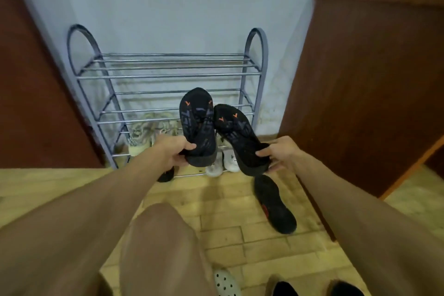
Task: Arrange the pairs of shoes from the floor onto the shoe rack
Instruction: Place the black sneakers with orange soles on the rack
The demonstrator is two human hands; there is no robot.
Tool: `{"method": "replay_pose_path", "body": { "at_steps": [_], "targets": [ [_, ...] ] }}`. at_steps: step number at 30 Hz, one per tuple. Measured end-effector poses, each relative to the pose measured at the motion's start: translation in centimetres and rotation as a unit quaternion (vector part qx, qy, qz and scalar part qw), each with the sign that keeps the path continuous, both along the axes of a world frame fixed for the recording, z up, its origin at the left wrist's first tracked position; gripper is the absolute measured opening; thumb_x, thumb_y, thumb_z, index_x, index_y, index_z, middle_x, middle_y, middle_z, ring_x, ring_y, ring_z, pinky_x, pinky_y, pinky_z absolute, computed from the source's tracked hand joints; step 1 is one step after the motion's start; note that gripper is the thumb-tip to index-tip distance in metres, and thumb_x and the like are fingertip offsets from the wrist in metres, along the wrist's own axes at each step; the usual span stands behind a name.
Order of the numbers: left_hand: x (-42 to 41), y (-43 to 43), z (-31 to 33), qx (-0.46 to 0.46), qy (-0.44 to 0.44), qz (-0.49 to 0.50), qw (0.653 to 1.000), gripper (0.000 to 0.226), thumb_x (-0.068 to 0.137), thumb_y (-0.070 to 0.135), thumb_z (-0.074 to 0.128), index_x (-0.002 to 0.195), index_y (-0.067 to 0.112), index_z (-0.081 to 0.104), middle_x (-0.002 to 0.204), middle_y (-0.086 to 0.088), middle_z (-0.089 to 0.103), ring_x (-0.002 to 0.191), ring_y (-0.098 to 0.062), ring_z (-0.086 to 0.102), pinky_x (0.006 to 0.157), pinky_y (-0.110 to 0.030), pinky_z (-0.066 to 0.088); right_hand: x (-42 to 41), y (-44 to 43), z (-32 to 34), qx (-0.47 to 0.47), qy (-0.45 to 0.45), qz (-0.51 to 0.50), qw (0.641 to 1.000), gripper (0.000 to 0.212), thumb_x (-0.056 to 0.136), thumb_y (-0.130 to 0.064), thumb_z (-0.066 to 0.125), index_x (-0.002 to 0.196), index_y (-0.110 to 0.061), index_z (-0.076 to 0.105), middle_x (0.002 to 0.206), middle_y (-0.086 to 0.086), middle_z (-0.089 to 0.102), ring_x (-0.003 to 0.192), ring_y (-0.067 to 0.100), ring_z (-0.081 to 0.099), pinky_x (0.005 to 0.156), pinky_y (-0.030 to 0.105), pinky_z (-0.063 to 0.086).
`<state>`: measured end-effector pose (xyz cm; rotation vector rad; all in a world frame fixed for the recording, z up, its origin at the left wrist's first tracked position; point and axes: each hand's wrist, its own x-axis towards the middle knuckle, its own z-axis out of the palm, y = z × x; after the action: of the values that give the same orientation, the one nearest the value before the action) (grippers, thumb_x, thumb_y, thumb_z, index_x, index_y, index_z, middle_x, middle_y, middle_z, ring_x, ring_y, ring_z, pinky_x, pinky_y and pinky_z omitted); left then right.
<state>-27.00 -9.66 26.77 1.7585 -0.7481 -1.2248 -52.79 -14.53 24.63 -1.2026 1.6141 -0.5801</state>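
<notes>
Now both hands are raised in front of the rack [168, 76], each curled round the heel end of one black shoe, soles facing the camera. Here the left hand [176, 152] grips the left shoe [198, 125], its toe pointing to 12 o'clock. The right hand [280, 155] grips the right shoe [240, 142], its toe leaning toward 11 o'clock. The two shoes meet side by side near mid-length.

Behind them, low on the rack, a beige pair [146, 132] sits at 9 o'clock from the held shoes, and a white pair [224, 162] shows just below them. On the floor [216, 235], a black shoe with a red mark [275, 204] lies at 6 o'clock from the right hand. Another dark shoe [165, 175] peeks out under the left wrist. A white clog [227, 283] lies at 6 o'clock by the picture's bottom edge.
</notes>
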Motion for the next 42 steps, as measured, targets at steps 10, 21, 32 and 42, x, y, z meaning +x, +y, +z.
{"method": "replay_pose_path", "body": {
  "at_steps": [10, 21, 32, 42],
  "targets": [
    [2.7, -11.8, -0.5, -0.006, 0.050, 0.036, 0.998, 0.028, 0.075, -0.010, 0.070, 0.099, -0.003, 0.060, 0.103, -0.019, 0.066, 0.077, -0.035, 0.067, 0.049, -0.040, 0.056, 5.6, -11.9, -1.0, -0.077, -0.030, -0.076, 0.994, 0.025, 0.074, -0.009, 0.081, 0.088, -0.004, 0.061, 0.090, 0.015, 0.068, 0.067, 0.033, 0.070, 0.058, 0.047, 0.062],
    [2.0, -23.0, -2.9, -0.017, -0.013, 0.032, 0.999, 0.020, 0.075, 0.000, 0.074, 0.087, 0.000, 0.058, 0.105, -0.022, 0.068, 0.085, -0.036, 0.070, 0.071, -0.048, 0.060, 6.0, -21.7, -3.1, -0.114, -0.041, -0.088, 0.989, 0.019, 0.079, -0.016, 0.077, 0.089, -0.013, 0.061, 0.094, 0.012, 0.068, 0.080, 0.034, 0.072, 0.056, 0.045, 0.062],
    [0.6, -22.8, -3.6, -0.028, -0.091, -0.048, 0.994, 0.051, 0.087, 0.038, 0.063, 0.117, -0.002, 0.057, 0.107, -0.013, 0.058, 0.093, -0.028, 0.055, 0.079, -0.039, 0.050, 6.0, -21.5, -3.5, -0.112, -0.063, -0.052, 0.990, 0.035, 0.087, -0.033, 0.068, 0.111, -0.009, 0.058, 0.112, 0.013, 0.065, 0.095, 0.032, 0.068, 0.064, 0.041, 0.063],
    [-4.5, -13.5, -4.0, -0.070, -0.134, -0.108, 0.983, 0.021, 0.083, 0.030, 0.066, 0.074, 0.016, 0.053, 0.081, -0.005, 0.054, 0.078, -0.021, 0.051, 0.077, -0.035, 0.048, -0.9, -13.5, -3.9, -0.089, 0.070, 0.031, 0.993, 0.035, 0.089, -0.031, 0.066, 0.117, -0.010, 0.064, 0.111, 0.008, 0.068, 0.097, 0.025, 0.067, 0.083, 0.039, 0.058]
  ]
}}
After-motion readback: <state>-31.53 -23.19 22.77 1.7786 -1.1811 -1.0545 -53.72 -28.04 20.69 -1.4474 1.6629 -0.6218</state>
